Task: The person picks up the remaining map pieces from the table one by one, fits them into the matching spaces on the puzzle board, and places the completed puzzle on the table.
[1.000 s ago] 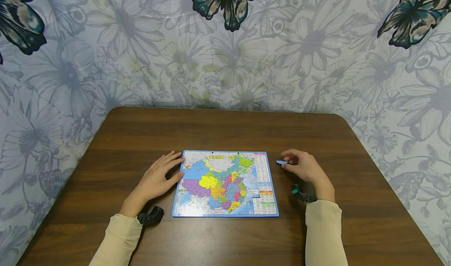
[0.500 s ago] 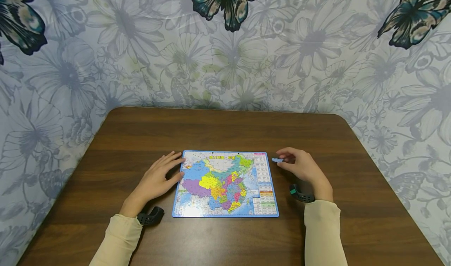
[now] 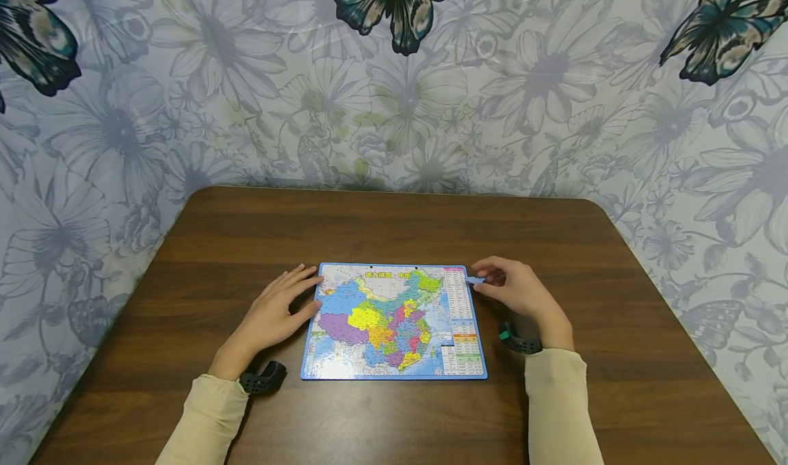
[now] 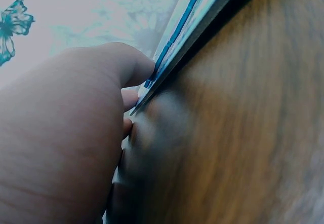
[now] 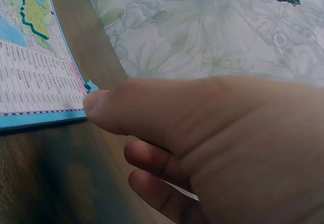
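Observation:
A map puzzle board (image 3: 345,364) with a blue rim lies flat on the table, its coloured regions in place across the middle. My left hand (image 3: 271,314) rests at the board's left edge, fingers stretched out, with fingertips right at the rim. In the left wrist view, the left thumb (image 4: 134,67) lies against that edge. Between thumb and fingers, my right hand (image 3: 522,290) pinches a small light-blue puzzle piece (image 3: 475,280) at the board's upper right corner. Most of this piece (image 5: 91,86) is hidden behind the thumb in the right wrist view.
The brown wooden table (image 3: 394,229) stretches around the board on every side. Behind its far edge hangs a flower-patterned cloth (image 3: 246,96) with butterfly prints. Each wrist wears a black band, such as the left one (image 3: 263,377).
My right hand has moved left with the puzzle piece, from beside the board to its upper right edge. The left hand and the board stay where they were.

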`<control>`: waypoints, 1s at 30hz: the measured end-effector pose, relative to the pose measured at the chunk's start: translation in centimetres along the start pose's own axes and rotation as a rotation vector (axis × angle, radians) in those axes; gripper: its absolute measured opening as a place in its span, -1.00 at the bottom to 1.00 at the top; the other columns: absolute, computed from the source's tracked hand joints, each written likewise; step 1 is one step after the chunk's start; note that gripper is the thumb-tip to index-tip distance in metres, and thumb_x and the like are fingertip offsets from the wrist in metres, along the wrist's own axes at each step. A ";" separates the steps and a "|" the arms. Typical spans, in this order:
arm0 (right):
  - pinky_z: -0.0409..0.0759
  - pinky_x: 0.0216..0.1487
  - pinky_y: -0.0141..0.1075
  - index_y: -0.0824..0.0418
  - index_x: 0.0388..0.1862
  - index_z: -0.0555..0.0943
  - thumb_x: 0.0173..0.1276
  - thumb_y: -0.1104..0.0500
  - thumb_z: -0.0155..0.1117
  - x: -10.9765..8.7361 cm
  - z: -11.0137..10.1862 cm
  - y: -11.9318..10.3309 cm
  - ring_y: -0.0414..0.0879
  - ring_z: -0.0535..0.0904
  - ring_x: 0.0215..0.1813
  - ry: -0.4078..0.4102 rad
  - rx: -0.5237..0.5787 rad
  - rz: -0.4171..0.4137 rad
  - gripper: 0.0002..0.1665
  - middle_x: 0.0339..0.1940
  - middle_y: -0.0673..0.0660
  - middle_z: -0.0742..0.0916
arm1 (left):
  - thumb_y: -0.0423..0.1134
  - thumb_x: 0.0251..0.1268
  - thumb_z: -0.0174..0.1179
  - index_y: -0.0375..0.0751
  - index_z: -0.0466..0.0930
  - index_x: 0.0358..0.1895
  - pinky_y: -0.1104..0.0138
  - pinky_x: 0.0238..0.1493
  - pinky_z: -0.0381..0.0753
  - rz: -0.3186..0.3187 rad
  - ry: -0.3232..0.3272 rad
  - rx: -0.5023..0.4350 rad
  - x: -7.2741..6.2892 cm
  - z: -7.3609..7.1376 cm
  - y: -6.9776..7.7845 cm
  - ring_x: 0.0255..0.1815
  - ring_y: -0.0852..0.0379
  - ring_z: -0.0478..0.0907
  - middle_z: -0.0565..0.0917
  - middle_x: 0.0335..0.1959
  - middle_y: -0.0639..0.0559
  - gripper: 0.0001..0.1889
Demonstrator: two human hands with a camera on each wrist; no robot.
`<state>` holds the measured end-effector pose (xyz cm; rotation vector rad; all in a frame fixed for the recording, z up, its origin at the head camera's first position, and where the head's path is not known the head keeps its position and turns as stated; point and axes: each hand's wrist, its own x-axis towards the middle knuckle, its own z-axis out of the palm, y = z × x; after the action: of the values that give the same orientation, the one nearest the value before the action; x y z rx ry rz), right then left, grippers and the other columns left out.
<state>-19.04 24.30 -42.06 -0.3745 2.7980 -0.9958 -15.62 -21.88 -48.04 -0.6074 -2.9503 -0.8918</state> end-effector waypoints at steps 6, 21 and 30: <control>0.68 0.13 -0.04 0.20 0.15 0.69 0.39 0.19 0.44 0.3 0.3 -0.4 -0.03 0.63 -0.02 -0.006 0.007 -0.016 -0.63 -0.04 0.10 0.76 | 0.04 0.50 0.23 -0.11 0.44 0.50 -0.22 0.63 0.00 0.002 0.004 0.000 0.0 0.0 0.0 0.67 -0.21 0.08 0.32 0.59 -0.13 -0.39; 0.67 0.09 -0.05 0.20 0.17 0.69 0.39 0.20 0.45 0.7 1.4 -1.7 -0.05 0.63 -0.05 -0.040 0.001 -0.071 -0.61 -0.08 0.09 0.75 | 0.05 0.50 0.22 -0.10 0.44 0.50 -0.21 0.63 0.00 0.003 0.005 0.000 0.0 0.1 -0.1 0.67 -0.20 0.09 0.33 0.59 -0.13 -0.39; 0.67 0.08 -0.09 0.18 0.20 0.68 0.40 0.19 0.44 1.0 2.1 -2.4 -0.08 0.62 -0.06 -0.077 -0.007 -0.109 -0.60 -0.02 0.07 0.76 | 0.06 0.51 0.21 -0.09 0.43 0.51 -0.22 0.63 -0.01 0.004 0.001 -0.005 0.0 0.1 -0.2 0.67 -0.20 0.07 0.31 0.60 -0.12 -0.39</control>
<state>-19.11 20.98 -42.24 -0.5595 2.7378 -0.9721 -15.65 -22.00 -48.26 -0.6131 -2.9461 -0.8988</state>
